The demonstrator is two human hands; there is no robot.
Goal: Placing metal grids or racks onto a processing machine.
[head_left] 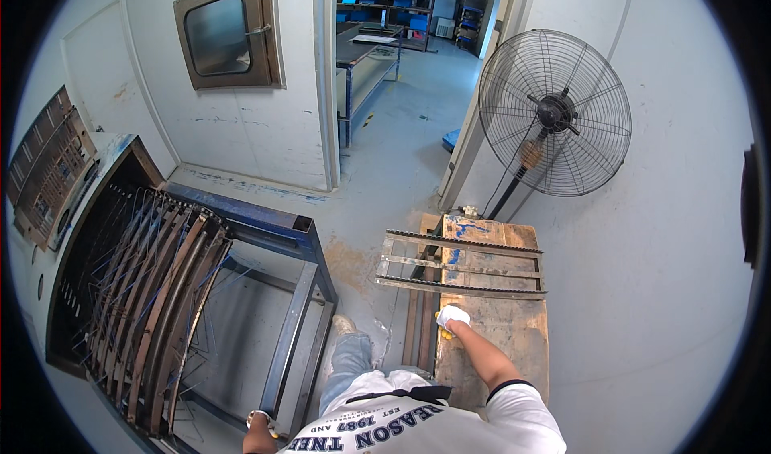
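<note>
My right hand (454,319), in a white glove with yellow fingertips, is at the left edge of a worn wooden bench top (498,345). Its fingers curl downward there, and whatever they hold, if anything, is hidden. Just beyond it, a long metal frame (482,265) with toothed side rails lies across the bench and sticks out past its left edge. My left hand (259,418), also gloved, is low in the view beside the blue metal stand (289,341). Most of its fingers are out of sight.
At left, an open metal cabinet (68,325) holds a rack of curved slats (152,293) with thin wires. A large black fan (554,112) stands behind the bench. Ahead, a doorway leads to a workbench (365,56) and shelves with blue bins (393,4). A windowed hatch (218,36) is on the wall.
</note>
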